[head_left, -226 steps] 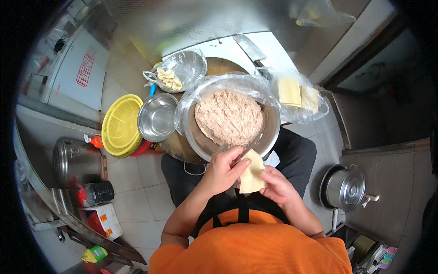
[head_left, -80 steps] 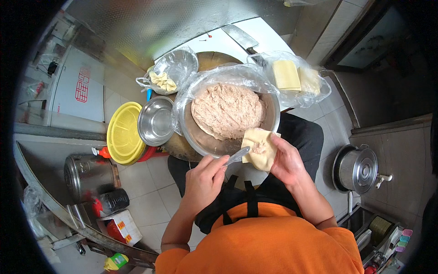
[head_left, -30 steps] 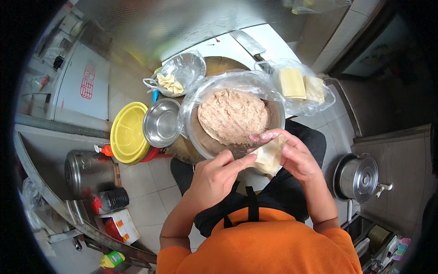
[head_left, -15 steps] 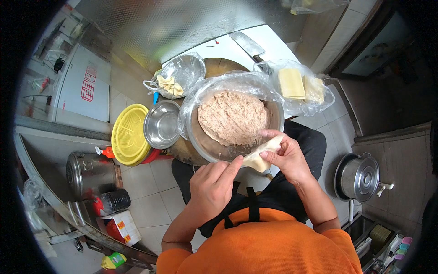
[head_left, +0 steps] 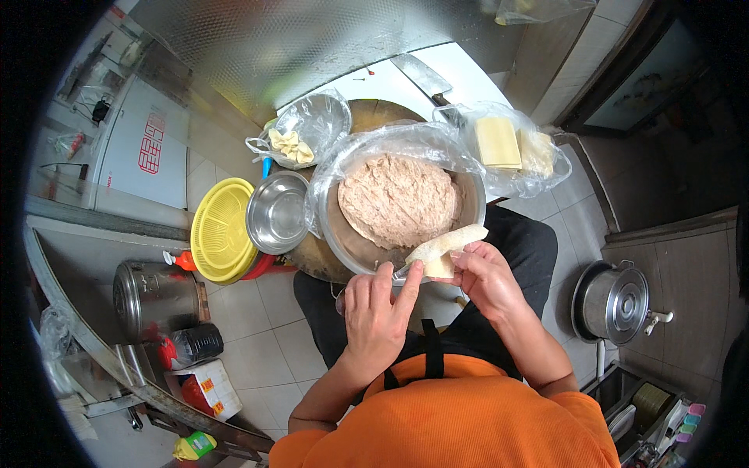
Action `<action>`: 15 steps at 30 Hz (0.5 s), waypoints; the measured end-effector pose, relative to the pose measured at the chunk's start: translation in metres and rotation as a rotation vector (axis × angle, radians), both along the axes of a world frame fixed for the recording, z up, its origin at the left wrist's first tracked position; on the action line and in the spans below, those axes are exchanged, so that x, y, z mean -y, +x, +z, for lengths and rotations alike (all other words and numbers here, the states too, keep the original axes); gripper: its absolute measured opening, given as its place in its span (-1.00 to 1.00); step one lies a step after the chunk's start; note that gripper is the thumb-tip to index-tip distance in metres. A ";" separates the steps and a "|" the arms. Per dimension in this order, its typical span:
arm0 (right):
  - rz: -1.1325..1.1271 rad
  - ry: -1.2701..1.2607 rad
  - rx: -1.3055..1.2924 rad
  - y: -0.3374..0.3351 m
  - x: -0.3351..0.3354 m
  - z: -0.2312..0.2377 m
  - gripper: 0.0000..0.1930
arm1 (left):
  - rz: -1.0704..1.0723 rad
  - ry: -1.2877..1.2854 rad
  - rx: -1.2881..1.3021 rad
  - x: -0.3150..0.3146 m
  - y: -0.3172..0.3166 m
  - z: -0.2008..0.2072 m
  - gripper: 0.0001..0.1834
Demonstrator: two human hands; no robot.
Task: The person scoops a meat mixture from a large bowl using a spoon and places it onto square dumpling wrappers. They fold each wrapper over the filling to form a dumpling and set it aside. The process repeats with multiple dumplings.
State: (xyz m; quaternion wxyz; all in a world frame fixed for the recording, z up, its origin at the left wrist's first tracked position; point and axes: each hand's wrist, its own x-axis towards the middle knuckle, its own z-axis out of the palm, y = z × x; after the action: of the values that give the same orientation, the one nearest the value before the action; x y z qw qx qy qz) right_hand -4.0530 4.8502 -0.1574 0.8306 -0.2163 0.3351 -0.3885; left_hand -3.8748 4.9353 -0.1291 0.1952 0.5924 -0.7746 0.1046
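A pale dough wrapper (head_left: 446, 243), its upper part folded into a roll, hangs over the near rim of the metal bowl (head_left: 353, 253). The thumb and fingers of my right hand (head_left: 490, 282) pinch its lower right part. My left hand (head_left: 374, 312) is partly closed, with the index fingertip at the wrapper's left end. A thin shiny utensil (head_left: 401, 272) shows beside those fingertips; most of it is hidden by the hand. Pinkish minced filling (head_left: 398, 201) is heaped in the bowl, which has clear plastic draped over its far rim.
A bag of stacked square wrappers (head_left: 498, 143) lies right of the bowl, near a cleaver (head_left: 422, 76). Folded dumplings (head_left: 290, 146) sit in a plastic-lined bowl at the left. Beside it are an empty steel basin (head_left: 278, 212) and a yellow colander (head_left: 222, 228). A lidded pot (head_left: 615, 303) stands far right.
The wrapper has gone from a loosely held, bunched shape to a rolled strip with a flap below. My left hand has shifted right, and my right hand has dropped slightly.
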 end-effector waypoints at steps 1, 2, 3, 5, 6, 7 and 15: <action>0.006 -0.021 -0.018 -0.001 -0.001 0.002 -0.85 | -0.014 0.016 -0.011 0.000 0.001 0.002 -0.41; 0.028 -0.095 -0.080 -0.002 -0.001 0.004 -0.85 | -0.029 0.032 -0.022 0.001 0.003 0.005 -0.40; 0.050 -0.170 -0.141 -0.004 0.000 0.006 -0.85 | -0.065 0.100 -0.181 0.001 0.004 0.009 -0.40; 0.098 -0.276 -0.269 -0.010 0.002 0.011 -0.83 | -0.127 0.252 -0.500 0.002 0.009 0.016 -0.40; 0.125 -0.356 -0.192 -0.013 0.003 0.014 -0.83 | -0.134 0.402 -0.738 0.002 0.012 0.019 -0.41; 0.157 -0.409 -0.166 -0.017 0.004 0.017 -0.83 | -0.129 0.571 -0.974 0.002 0.015 0.021 -0.43; 0.273 -0.449 -0.247 -0.025 0.016 0.026 -0.78 | -0.154 1.014 -1.736 0.011 0.021 -0.007 -0.56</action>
State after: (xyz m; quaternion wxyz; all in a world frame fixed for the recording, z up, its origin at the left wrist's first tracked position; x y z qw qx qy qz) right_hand -4.0783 4.8343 -0.1315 0.7595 -0.4835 0.3071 -0.3083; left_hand -3.8538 4.9244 -0.1360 0.4231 0.4251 -0.3540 -0.7176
